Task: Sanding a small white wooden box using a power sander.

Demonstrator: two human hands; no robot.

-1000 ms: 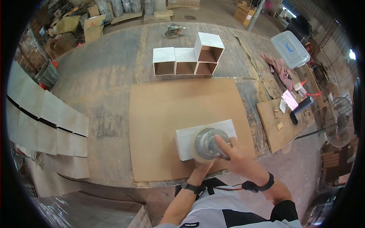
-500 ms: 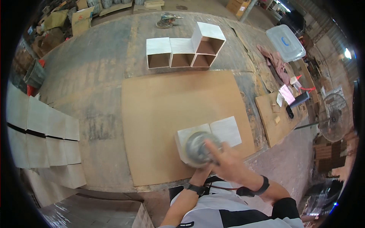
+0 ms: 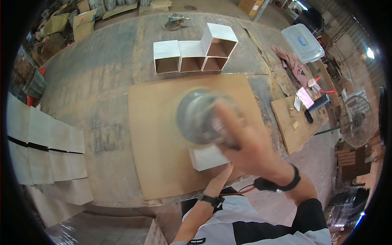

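Observation:
My right hand [image 3: 251, 143] is wrapped around a round disc sander [image 3: 194, 116], raised over the board and smeared by motion. Beneath and nearer to me, a white wooden box [image 3: 207, 159] rests on the tan board [image 3: 159, 167], partly covered by the sander and my right hand. At the box's near right edge is my left hand [image 3: 227, 168]; its fingers are hidden there, so I cannot tell how they are set.
White open-fronted boxes [image 3: 192, 49] stand joined in a step shape beyond the board. Another sander [image 3: 173, 22] lies behind them. White boxes [image 3: 38, 126] are stacked at left. At right are a plastic lid [image 3: 303, 43], a cloth [image 3: 293, 65] and a fan [image 3: 356, 121].
My right hand has lifted the sander off the white box, up and away from me. My left hand stays by the box. The view has shifted slightly.

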